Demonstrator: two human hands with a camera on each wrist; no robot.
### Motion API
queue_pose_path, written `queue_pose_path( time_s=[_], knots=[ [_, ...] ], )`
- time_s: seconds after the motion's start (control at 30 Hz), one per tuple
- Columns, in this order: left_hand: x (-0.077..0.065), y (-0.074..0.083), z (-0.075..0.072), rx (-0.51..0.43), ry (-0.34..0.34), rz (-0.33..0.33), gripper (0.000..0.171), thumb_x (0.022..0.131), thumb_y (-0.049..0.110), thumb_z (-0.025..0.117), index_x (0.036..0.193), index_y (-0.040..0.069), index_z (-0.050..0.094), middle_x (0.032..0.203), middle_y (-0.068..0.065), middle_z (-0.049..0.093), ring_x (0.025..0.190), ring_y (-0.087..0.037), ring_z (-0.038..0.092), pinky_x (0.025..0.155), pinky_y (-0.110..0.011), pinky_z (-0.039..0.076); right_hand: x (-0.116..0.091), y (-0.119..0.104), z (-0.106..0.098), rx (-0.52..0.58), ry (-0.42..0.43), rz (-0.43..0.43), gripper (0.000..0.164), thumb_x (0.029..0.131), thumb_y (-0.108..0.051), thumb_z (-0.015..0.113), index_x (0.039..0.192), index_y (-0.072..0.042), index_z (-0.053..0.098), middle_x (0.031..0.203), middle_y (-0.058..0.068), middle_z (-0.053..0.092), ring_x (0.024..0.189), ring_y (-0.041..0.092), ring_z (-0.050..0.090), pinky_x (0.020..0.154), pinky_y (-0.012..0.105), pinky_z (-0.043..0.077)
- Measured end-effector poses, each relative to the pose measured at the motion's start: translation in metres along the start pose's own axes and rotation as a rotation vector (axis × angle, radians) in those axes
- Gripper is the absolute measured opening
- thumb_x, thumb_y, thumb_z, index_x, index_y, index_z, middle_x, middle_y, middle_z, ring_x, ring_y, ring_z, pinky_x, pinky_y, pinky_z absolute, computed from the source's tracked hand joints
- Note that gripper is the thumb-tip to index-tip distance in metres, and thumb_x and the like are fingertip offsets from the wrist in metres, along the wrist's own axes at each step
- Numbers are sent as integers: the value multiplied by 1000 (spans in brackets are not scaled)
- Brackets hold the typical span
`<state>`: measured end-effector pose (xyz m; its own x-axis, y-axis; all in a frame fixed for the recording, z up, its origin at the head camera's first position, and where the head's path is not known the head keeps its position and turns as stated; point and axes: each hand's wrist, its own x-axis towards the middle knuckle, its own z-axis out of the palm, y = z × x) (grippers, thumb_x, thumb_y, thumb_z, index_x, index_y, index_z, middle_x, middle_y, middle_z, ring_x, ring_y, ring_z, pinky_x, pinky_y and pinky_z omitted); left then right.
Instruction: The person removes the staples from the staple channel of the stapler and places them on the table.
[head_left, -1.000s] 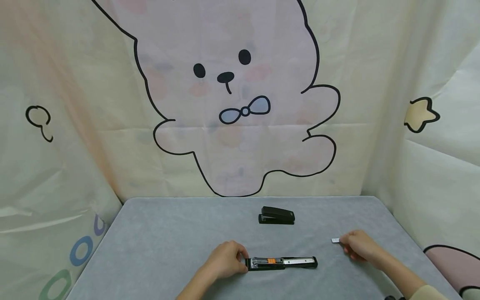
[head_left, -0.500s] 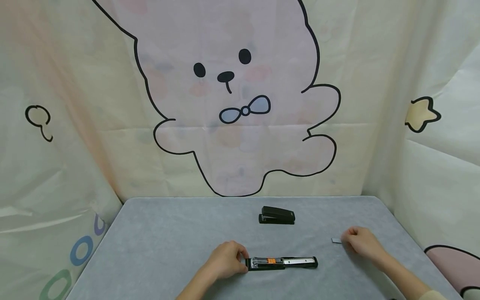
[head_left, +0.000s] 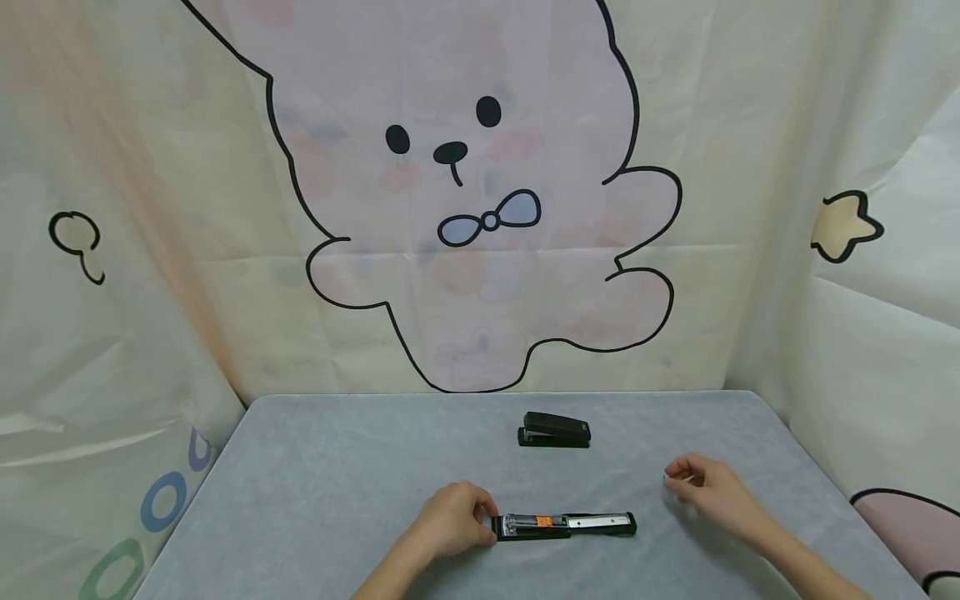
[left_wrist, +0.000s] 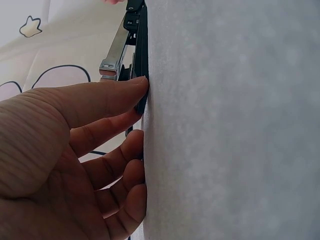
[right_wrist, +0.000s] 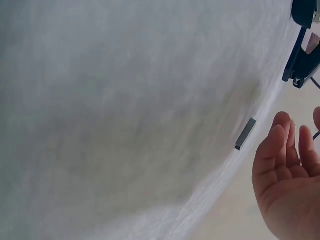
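My left hand (head_left: 453, 521) pinches the left end of an opened black stapler (head_left: 598, 522), which lies lengthwise with its metal staple channel and an orange label showing. In the left wrist view, thumb (left_wrist: 112, 97) and forefinger grip the stapler's dark base at the cloth, while the other fingers curl against the table. My right hand (head_left: 712, 492) is low over the table on the right, fingers bent and thumb apart from them. In the right wrist view a small grey strip of staples (right_wrist: 245, 134) lies on the cloth just beside the fingertips, not held.
A second black stapler (head_left: 555, 430) stands farther back on the grey cloth-covered table (head_left: 360, 450). Part of a black stapler (right_wrist: 302, 57) shows at the upper right of the right wrist view. A printed curtain (head_left: 247, 333) hangs behind the table.
My right hand has let go of the staple strip and shifted slightly left, now overlapping it in the head view. The left hand and both staplers have not moved.
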<state>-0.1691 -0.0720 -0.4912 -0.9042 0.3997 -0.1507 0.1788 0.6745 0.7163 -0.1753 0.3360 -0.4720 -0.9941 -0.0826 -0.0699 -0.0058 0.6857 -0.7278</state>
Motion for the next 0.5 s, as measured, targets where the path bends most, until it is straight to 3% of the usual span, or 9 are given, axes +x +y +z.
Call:
queue_pose_path(
  time_s=[0.5],
  knots=[
    [-1, -1, 1, -1, 6, 10, 20, 73, 8, 92, 87, 13, 78, 62, 5, 54, 55, -10, 45, 54, -28, 35, -13, -4, 23, 31, -196, -241, 27, 91, -17, 82, 111, -3, 70, 105, 8, 68, 78, 5, 60, 66, 26, 48]
  ],
)
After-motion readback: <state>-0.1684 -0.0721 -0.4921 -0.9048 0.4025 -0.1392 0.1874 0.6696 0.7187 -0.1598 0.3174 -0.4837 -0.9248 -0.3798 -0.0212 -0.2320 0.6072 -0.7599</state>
